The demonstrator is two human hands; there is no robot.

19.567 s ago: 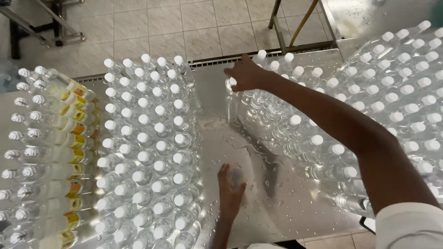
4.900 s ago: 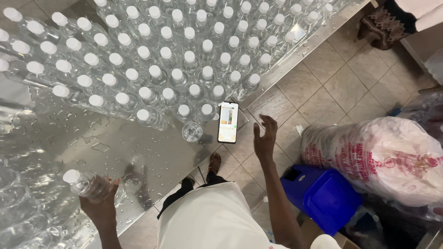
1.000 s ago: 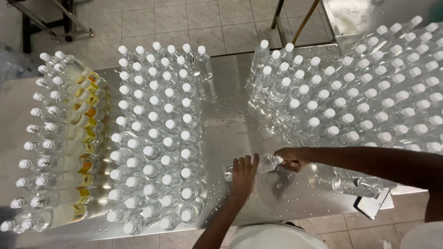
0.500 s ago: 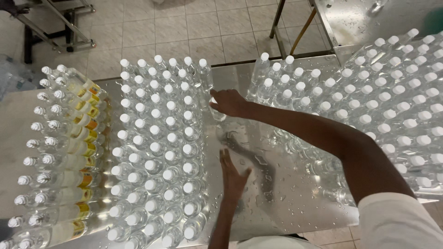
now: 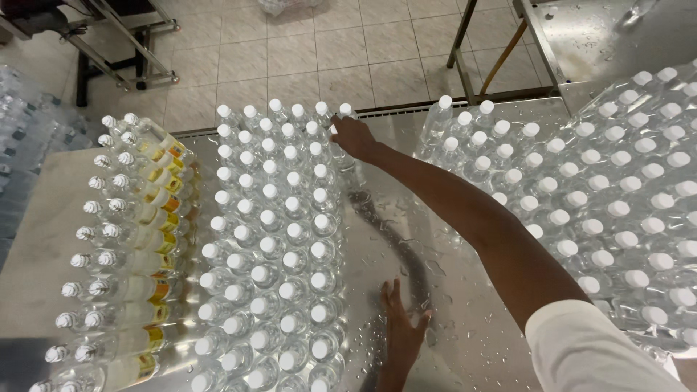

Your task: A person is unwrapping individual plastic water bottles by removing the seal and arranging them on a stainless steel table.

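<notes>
My right hand (image 5: 353, 136) reaches far, fingers curled on a white-capped bottle (image 5: 345, 111) at the block's back corner (grip partly hidden); my left hand (image 5: 400, 328) lies flat, fingers spread, on the wet tabletop (image 5: 435, 239).

Clear plastic bottles with yellow-orange wrap labels (image 5: 156, 239) lie in rows at 9 o'clock. Other bottles unlabelled. No signs, no screens.

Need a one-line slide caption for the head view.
Right hand reaches a capped bottle at the far corner of a bottle block; left hand lies flat on the wet steel table.
</notes>
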